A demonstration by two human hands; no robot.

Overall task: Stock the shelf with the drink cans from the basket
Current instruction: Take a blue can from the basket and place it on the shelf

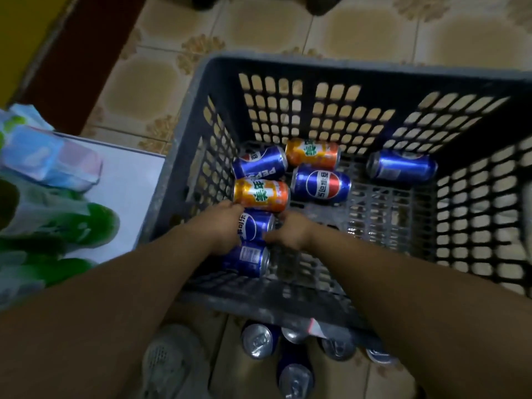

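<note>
Down in the basket (pixel 345 61), you're gripping a blue can (pixel 254 226) lying crosswise, left hand (pixel 221 228) and right hand (pixel 290 233) curling round opposite ends.

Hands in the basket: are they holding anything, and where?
One blue metal drink can lying on its side: the left hand grips one end, the right hand the other.

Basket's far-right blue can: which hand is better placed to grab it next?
Right. The right hand is nearer the far-right blue can, with bare basket floor between. The left hand sits by the left wall and would cross the right arm. Both touch the near blue can.
</note>
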